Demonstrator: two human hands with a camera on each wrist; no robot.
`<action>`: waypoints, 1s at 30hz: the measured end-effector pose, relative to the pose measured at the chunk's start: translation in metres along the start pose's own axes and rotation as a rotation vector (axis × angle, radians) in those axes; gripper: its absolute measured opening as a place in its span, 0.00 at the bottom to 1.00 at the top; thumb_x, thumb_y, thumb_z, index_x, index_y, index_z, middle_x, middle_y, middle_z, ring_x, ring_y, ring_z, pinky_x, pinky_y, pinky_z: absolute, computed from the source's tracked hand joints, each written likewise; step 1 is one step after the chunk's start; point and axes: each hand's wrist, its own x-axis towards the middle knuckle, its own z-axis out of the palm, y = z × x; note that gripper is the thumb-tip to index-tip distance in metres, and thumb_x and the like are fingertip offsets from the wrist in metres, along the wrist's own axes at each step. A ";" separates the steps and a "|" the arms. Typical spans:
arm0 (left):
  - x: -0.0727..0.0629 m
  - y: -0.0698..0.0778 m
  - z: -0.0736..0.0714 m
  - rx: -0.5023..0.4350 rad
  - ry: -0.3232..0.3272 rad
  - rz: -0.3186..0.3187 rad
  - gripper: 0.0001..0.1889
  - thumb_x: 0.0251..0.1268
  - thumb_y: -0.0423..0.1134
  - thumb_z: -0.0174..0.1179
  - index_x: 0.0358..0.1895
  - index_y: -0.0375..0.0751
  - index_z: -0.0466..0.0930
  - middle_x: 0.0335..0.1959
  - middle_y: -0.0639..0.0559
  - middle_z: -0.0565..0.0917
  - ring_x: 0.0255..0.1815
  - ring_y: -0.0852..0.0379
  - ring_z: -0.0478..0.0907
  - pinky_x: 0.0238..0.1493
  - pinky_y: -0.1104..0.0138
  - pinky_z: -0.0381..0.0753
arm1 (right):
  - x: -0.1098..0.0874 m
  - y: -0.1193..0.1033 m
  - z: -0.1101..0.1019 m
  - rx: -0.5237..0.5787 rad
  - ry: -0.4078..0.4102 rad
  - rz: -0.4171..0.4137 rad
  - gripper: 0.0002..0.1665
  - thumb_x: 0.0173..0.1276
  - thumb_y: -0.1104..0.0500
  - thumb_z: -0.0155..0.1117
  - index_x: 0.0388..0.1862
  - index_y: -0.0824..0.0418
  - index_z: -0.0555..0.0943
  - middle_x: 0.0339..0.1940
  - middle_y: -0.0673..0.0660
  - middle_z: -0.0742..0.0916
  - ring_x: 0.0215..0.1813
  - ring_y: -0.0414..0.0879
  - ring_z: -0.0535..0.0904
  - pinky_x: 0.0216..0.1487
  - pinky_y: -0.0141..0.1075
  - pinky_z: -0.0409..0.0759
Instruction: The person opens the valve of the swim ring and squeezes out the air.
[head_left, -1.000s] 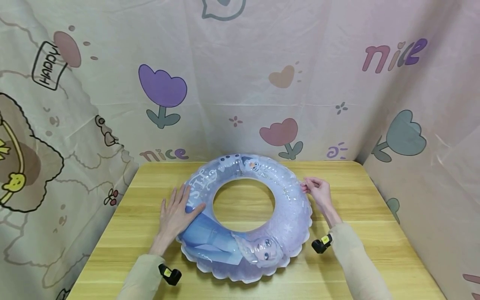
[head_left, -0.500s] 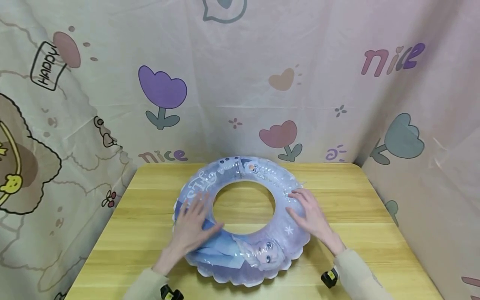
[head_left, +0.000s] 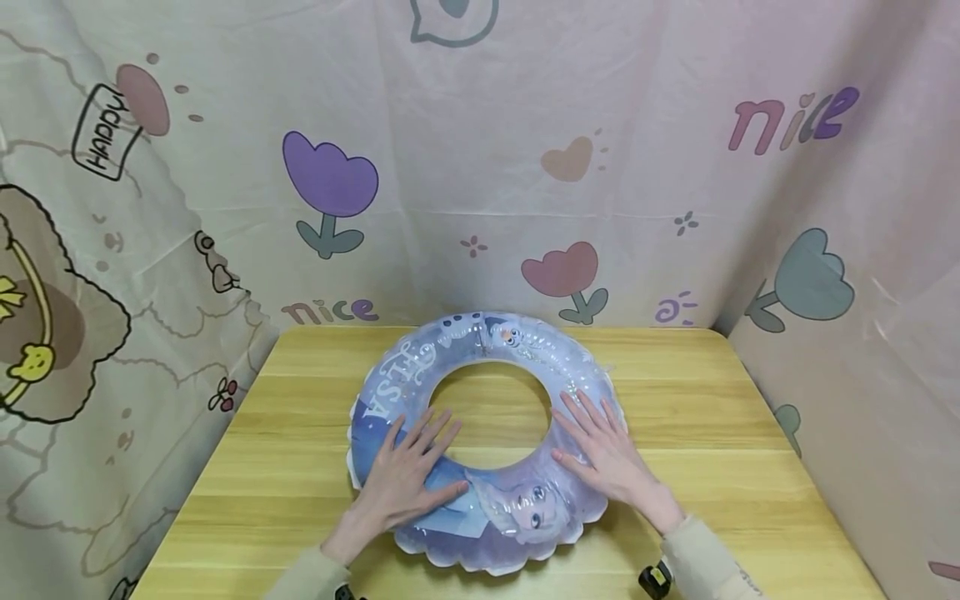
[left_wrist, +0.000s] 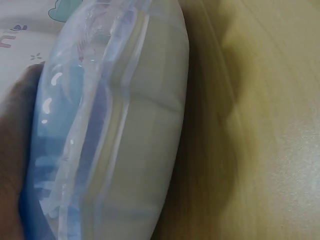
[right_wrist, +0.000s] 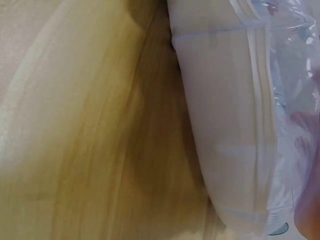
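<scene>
An inflated swim ring (head_left: 517,342), clear and blue-purple with a printed character and the word ELSA, lies flat on the wooden table (head_left: 285,467). My left hand (head_left: 405,479) rests on its lower left part, fingers spread and straight. On the ring's right side lies my right hand (head_left: 607,454), palm down, also with straight fingers. The left wrist view shows the ring's pale side wall (left_wrist: 150,110) and scalloped seam, with part of the left hand (left_wrist: 17,145) at the edge. In the right wrist view, the ring's side (right_wrist: 225,110) stands beside a blurred bit of right hand (right_wrist: 307,205).
Behind the table hangs a printed cloth backdrop (head_left: 450,150) with flowers and lettering, and cloth also lines both sides. Bare wood shows through the ring's hole and around it. A small black camera (head_left: 656,579) sits at the right wrist.
Both hands have moved onto the ring's top and toward its front. My right hand has left a pinch at the ring's outer right edge and now lies flat. The ring has barely shifted.
</scene>
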 end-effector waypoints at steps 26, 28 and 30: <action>-0.005 0.000 0.006 0.023 -0.062 -0.033 0.46 0.66 0.78 0.39 0.79 0.53 0.58 0.81 0.53 0.59 0.83 0.48 0.55 0.80 0.41 0.49 | -0.003 0.003 0.008 0.030 -0.004 0.003 0.38 0.72 0.39 0.57 0.76 0.54 0.69 0.81 0.60 0.66 0.81 0.64 0.58 0.78 0.66 0.50; -0.005 0.000 0.006 0.023 -0.061 -0.032 0.46 0.66 0.78 0.39 0.79 0.53 0.59 0.81 0.53 0.59 0.83 0.48 0.55 0.80 0.41 0.49 | -0.003 0.003 0.008 0.028 -0.004 0.003 0.38 0.72 0.39 0.57 0.76 0.54 0.69 0.81 0.60 0.66 0.81 0.65 0.58 0.78 0.66 0.50; -0.006 0.000 0.007 0.023 -0.060 -0.033 0.46 0.66 0.78 0.39 0.79 0.53 0.59 0.81 0.53 0.59 0.83 0.48 0.55 0.81 0.41 0.49 | -0.003 0.003 0.008 0.024 -0.004 0.004 0.38 0.72 0.39 0.57 0.76 0.53 0.69 0.81 0.60 0.67 0.81 0.65 0.58 0.78 0.66 0.51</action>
